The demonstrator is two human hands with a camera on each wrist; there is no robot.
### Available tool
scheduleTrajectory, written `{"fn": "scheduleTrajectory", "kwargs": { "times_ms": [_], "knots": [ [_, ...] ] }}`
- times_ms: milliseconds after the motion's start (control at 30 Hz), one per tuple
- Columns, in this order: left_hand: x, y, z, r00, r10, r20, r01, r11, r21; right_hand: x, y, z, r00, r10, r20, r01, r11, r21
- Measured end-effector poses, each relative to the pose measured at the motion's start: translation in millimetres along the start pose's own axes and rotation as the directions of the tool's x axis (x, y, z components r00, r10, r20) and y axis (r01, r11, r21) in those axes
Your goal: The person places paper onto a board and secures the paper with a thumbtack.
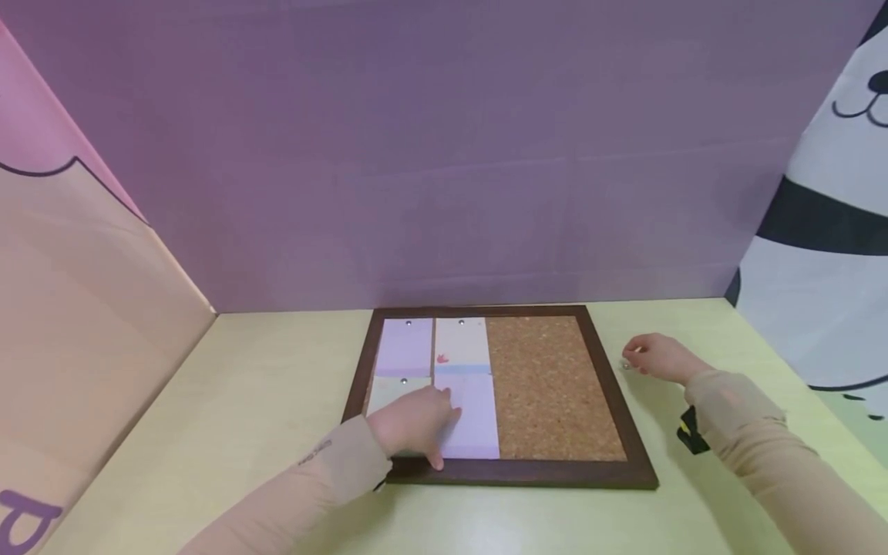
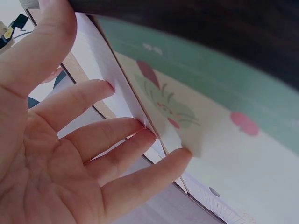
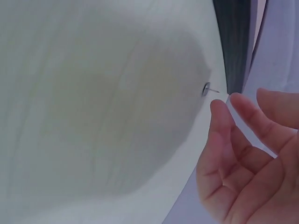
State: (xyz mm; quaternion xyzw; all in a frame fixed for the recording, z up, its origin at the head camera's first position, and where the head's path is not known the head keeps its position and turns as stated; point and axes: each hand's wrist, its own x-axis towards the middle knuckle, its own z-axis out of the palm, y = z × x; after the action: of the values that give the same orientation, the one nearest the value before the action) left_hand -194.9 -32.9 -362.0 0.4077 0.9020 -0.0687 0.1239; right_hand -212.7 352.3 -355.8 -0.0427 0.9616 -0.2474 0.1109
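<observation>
A cork board point(image 1: 548, 393) in a dark brown frame lies on the table, with several paper notes on its left half. My left hand point(image 1: 419, 420) rests its fingertips on the lower notes, fingers spread. Partly beneath it are a lavender note point(image 1: 475, 416) and a cream note with a green border point(image 2: 224, 163). A silver thumbtack point(image 3: 205, 89) lies point up on the table, right of the frame. My right hand point(image 1: 655, 356) is beside this tack, thumb and fingers loosely bent and holding nothing. Silver tacks sit at the tops of the upper notes and the lower left note.
The board's frame point(image 1: 520, 472) makes a raised edge on the pale table point(image 1: 243, 401). Behind stands a purple cloth wall point(image 1: 444, 154), with printed cloth panels at left and right. A black wrist strap point(image 1: 691, 433) hangs below the right sleeve.
</observation>
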Motion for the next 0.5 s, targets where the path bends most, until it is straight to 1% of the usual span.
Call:
{"fn": "scheduleTrajectory", "kwargs": {
  "times_ms": [167,267,400,500],
  "knots": [
    [-1.8,0.1,-1.3,1.000,-0.001,-0.001,0.001,1.000,-0.003,0.8,1.8,0.6,1.000,0.009,-0.016,-0.010,0.999,-0.051],
    [-2.3,-0.3,-1.9,1.000,0.003,-0.007,-0.003,1.000,-0.003,0.6,1.0,0.5,1.000,0.001,-0.027,-0.003,0.997,-0.081],
    [-2.1,-0.5,-1.9,1.000,0.005,-0.010,-0.005,1.000,0.010,2.2,1.0,2.9,0.998,-0.045,-0.040,0.040,0.993,-0.113],
    [-1.8,-0.1,-2.2,1.000,0.004,-0.008,-0.004,1.000,0.011,5.1,2.9,7.1,0.995,-0.086,-0.046,0.077,0.984,-0.160]
  ]
}}
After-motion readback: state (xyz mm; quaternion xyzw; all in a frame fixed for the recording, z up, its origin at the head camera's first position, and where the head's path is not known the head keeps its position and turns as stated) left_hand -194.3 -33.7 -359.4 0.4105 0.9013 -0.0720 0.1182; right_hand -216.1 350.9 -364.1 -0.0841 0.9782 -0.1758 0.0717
